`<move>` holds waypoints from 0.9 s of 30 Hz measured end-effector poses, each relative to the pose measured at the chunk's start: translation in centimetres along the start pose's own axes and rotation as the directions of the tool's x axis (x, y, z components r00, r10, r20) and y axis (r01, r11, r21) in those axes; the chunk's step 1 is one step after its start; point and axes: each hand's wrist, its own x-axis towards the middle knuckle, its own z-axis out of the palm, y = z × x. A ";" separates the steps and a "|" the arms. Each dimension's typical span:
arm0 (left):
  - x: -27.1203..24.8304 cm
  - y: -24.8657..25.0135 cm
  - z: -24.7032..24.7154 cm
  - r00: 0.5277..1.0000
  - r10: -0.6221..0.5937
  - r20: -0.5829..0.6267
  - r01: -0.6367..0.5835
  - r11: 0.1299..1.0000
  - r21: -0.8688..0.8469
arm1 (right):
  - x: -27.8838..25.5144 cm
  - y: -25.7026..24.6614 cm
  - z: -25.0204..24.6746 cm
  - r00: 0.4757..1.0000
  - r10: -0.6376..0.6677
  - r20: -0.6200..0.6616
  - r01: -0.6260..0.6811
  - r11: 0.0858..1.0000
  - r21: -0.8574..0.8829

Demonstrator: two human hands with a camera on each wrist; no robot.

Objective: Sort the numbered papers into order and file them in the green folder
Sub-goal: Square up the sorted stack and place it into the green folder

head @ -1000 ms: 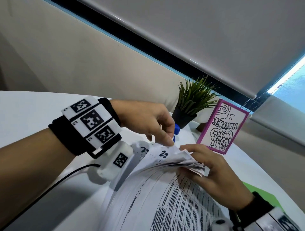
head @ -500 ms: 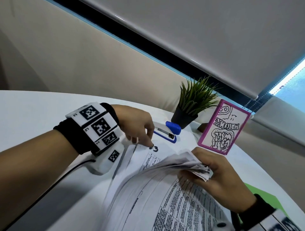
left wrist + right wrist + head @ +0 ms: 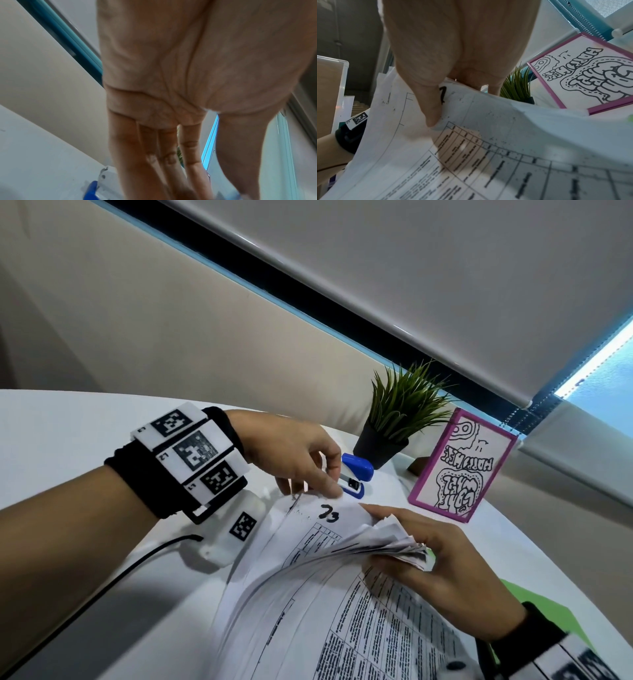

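A stack of printed papers [image 3: 342, 618] lies on the white table, its far corners fanned up. My right hand [image 3: 394, 542] grips the fanned corners, with the thumb [image 3: 433, 108] on the top sheet and the fingers underneath. The uncovered sheet marked 23 [image 3: 308, 529] lies flat behind the fan. My left hand [image 3: 318, 491] touches that sheet's far edge with its fingertips; the fingers [image 3: 154, 155] look straight in the left wrist view. A corner of the green folder [image 3: 548, 614] shows under my right wrist.
A blue stapler [image 3: 356, 474] lies just beyond my left fingertips. Behind it stand a small potted plant [image 3: 394, 422] and a pink-framed drawing [image 3: 462, 467]. A black cable [image 3: 120, 573] runs from my left wrist across the white table [image 3: 68, 440].
The left hand laid sheet 22 over to the left, then came back to the far edge of the stack. The right hand let more corners go, and sheet 23 now shows.
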 end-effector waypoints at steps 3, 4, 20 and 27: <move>0.0 -0.1 0.0 0.998 -0.052 0.025 0.051 0.998 0.027 | -0.2 0.1 0.0 1.000 -0.005 -0.007 0.005 1.000 -0.014; -0.1 -0.1 0.0 0.998 -0.054 0.040 0.053 0.998 0.033 | -0.3 0.1 -0.1 1.000 -0.011 -0.017 0.010 1.000 -0.022; -1.2 0.8 -0.8 0.992 0.006 0.129 -0.004 1.000 -0.015 | -0.3 0.8 0.1 0.995 0.027 -0.094 -0.029 0.999 -0.023; -1.6 1.1 -0.9 0.986 -0.031 0.162 0.025 0.999 0.039 | -0.2 0.6 0.1 0.997 -0.014 -0.073 0.008 0.997 -0.077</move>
